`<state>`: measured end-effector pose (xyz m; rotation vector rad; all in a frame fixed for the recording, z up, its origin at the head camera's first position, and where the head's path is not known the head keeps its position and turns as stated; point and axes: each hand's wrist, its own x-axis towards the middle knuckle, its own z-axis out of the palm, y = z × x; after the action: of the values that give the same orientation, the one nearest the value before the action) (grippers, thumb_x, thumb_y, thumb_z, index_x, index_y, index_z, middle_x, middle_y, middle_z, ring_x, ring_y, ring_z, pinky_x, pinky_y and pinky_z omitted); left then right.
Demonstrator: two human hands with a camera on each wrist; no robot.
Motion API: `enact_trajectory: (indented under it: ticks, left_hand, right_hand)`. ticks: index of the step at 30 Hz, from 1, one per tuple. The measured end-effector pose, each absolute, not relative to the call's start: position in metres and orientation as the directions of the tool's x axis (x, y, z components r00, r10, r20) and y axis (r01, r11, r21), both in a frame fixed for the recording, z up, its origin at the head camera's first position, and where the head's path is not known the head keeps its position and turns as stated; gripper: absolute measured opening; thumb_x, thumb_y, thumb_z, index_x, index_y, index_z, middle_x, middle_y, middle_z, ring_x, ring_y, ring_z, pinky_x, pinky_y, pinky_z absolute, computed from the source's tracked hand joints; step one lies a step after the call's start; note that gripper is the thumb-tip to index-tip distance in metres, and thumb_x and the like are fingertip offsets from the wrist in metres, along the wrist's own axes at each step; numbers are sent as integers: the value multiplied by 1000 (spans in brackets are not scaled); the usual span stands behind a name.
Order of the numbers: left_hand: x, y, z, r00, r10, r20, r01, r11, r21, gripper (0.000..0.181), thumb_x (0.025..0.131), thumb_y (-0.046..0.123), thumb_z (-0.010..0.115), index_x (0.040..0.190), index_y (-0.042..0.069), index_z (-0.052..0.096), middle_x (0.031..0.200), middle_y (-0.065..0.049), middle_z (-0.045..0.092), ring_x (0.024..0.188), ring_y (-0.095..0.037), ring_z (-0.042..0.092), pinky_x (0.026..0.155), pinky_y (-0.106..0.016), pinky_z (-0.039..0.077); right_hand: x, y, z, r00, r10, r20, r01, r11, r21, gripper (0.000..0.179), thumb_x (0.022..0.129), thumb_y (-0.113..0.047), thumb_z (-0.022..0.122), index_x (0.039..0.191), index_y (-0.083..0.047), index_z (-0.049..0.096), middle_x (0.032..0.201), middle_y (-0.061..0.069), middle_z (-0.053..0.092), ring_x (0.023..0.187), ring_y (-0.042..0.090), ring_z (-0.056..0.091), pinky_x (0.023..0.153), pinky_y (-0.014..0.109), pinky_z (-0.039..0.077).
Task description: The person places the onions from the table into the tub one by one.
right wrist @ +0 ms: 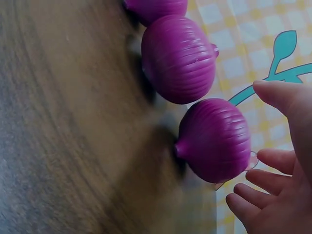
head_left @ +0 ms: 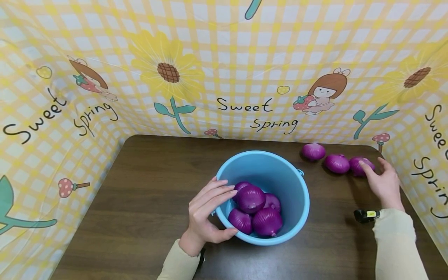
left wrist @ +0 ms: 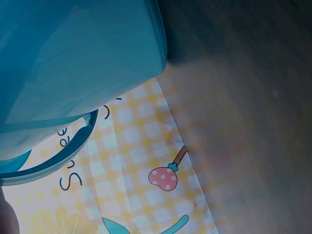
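Note:
A light-blue bucket stands on the table with several purple onions inside. At its left side my left hand holds the rim, fingertips over the edge and thumb on the near part. The left wrist view shows the bucket's outer wall close up, with little of the hand in sight. On the right, my right hand reaches around the rightmost onion. Spread fingers and a gap beside that onion show in the right wrist view. A middle onion and a left onion lie alongside.
The brown wooden table spreads left of the bucket. A checked, printed cloth rises like a wall behind the table and along both sides. The bucket's blue handle shows in the left wrist view.

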<state>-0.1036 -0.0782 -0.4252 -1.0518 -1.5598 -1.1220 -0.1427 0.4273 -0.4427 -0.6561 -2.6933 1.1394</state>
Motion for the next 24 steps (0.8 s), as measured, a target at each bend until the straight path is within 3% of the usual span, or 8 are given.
enact_trajectory:
  ticks: [10, 24]
  left_hand:
    - [-104, -77, -424, -209, 117, 971, 959, 221, 180, 65, 88, 56, 67, 104, -6, 76, 104, -20, 74, 102, -37, 69, 101, -56, 49]
    - [-104, -77, -423, -209, 116, 971, 959, 220, 180, 65, 88, 56, 67, 103, -6, 76, 103, -20, 74, 101, -37, 69, 100, -57, 49]
  right_hand:
    - [-144, 427, -450, -881, 466, -80, 376, 587, -717, 89, 102, -51, 51, 157, 10, 16, 153, 39, 27, 142, 51, 30, 117, 58, 23]
    - [-146, 425, -456, -863, 499, -81, 406, 589, -699, 85, 103, -51, 48, 156, 10, 21, 151, 40, 30, 142, 55, 27, 117, 61, 23]
